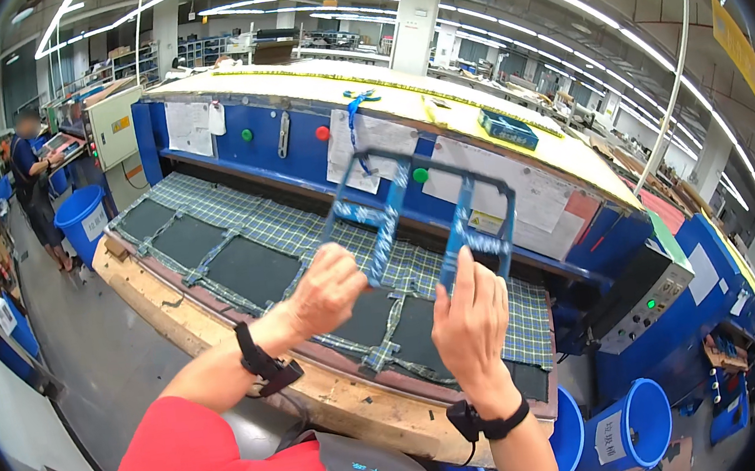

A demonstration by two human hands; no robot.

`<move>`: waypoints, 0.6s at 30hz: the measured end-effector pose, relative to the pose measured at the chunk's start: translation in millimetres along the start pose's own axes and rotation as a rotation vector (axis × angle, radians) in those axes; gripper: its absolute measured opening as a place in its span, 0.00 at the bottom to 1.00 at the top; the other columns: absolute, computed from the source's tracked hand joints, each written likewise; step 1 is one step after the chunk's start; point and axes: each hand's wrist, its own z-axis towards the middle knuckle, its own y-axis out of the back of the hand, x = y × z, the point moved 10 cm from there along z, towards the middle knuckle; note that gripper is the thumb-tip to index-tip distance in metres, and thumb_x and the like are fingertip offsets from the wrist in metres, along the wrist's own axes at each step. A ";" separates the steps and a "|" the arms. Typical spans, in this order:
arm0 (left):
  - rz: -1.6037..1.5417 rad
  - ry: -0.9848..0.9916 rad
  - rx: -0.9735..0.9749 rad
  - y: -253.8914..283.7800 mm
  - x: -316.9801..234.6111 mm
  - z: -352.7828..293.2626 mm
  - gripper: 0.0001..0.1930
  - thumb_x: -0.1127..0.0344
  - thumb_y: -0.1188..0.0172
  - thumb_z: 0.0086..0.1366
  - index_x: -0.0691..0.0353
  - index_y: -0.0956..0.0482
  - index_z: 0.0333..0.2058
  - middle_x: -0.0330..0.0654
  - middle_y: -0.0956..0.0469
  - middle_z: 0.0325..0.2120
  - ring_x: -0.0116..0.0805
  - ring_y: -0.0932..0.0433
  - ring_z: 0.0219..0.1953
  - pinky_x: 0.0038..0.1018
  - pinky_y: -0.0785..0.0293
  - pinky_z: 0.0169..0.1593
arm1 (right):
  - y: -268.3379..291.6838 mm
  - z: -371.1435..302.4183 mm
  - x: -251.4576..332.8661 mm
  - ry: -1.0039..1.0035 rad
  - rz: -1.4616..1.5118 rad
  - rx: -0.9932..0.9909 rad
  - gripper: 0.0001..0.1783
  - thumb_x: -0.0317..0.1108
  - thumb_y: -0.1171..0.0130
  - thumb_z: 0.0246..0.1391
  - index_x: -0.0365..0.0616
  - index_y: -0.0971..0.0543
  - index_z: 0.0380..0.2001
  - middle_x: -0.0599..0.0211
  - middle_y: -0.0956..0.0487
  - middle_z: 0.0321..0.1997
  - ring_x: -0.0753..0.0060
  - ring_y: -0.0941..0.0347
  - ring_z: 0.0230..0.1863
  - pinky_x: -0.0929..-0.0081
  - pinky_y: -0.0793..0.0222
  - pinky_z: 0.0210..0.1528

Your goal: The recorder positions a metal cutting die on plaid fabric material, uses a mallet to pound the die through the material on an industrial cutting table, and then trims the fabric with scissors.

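Holding rigid blue open-barred frame (389, 223) by near ends with left hand (328, 288) and right hand (474, 322), equally close; seemingly longest left-to-right, raised far of both, over blue-green plaid cloth (275, 220).

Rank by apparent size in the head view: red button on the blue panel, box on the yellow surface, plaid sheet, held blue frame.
1. Plaid sheet
2. Blue frame
3. Box
4. Red button

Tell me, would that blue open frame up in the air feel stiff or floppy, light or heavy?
Probably stiff: the blue open frame shows an angular outline in midair. Perhaps light for its size: narrow bars surround large gaps.
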 end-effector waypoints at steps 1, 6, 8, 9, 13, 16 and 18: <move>0.038 -0.004 -0.020 15.9 12.2 0.5 0.07 0.76 0.35 0.48 0.62 0.25 0.25 0.44 0.30 0.27 0.46 0.26 0.38 0.42 0.30 0.47 | 11.3 -3.4 18.2 0.039 0.059 0.023 0.30 0.23 0.34 0.52 0.30 0.27 0.60 0.48 0.23 0.46 0.46 0.26 0.46 0.52 0.29 0.54; 0.181 -0.015 -0.107 74.6 129.8 -2.3 0.06 0.76 0.37 0.50 0.62 0.26 0.25 0.45 0.31 0.28 0.49 0.28 0.38 0.43 0.31 0.47 | -25.8 -84.5 46.0 -0.101 0.375 0.330 0.21 0.25 0.33 0.49 0.38 0.21 0.49 0.57 0.21 0.35 0.53 0.24 0.34 0.61 0.27 0.37; 0.229 -0.009 -0.142 96.6 186.5 2.0 0.08 0.77 0.35 0.49 0.62 0.26 0.24 0.45 0.30 0.27 0.48 0.27 0.38 0.42 0.30 0.47 | -79.8 -147.3 51.2 -0.246 0.363 0.632 0.12 0.31 0.34 0.53 0.44 0.20 0.41 0.56 0.23 0.32 0.48 0.23 0.35 0.54 0.26 0.39; 0.244 -0.009 -0.164 105.6 209.0 7.2 0.10 0.78 0.32 0.46 0.63 0.25 0.25 0.44 0.29 0.27 0.47 0.26 0.38 0.40 0.29 0.45 | -105.0 -197.5 49.7 -0.329 0.351 0.751 0.07 0.31 0.36 0.52 0.42 0.20 0.34 0.53 0.23 0.33 0.45 0.24 0.37 0.51 0.27 0.39; 0.301 0.007 -0.181 127.7 313.4 13.1 0.11 0.79 0.29 0.46 0.64 0.23 0.26 0.44 0.27 0.27 0.48 0.25 0.38 0.39 0.27 0.44 | -135.6 -243.6 79.4 -0.495 0.384 0.804 0.10 0.34 0.33 0.54 0.40 0.18 0.37 0.53 0.20 0.33 0.45 0.23 0.37 0.53 0.27 0.43; 0.337 -0.016 -0.197 137.5 386.5 17.1 0.11 0.78 0.28 0.48 0.64 0.23 0.26 0.44 0.26 0.27 0.48 0.25 0.38 0.39 0.27 0.44 | -149.1 -244.0 78.9 -0.578 0.224 0.620 0.06 0.31 0.35 0.53 0.40 0.18 0.32 0.53 0.20 0.32 0.45 0.23 0.37 0.53 0.27 0.42; 0.330 0.005 -0.168 133.8 433.7 17.6 0.10 0.77 0.28 0.48 0.65 0.23 0.26 0.44 0.25 0.27 0.48 0.25 0.39 0.39 0.27 0.44 | -150.7 -250.2 71.8 -0.646 0.054 0.572 0.04 0.28 0.37 0.52 0.40 0.18 0.32 0.53 0.20 0.32 0.45 0.23 0.37 0.53 0.27 0.40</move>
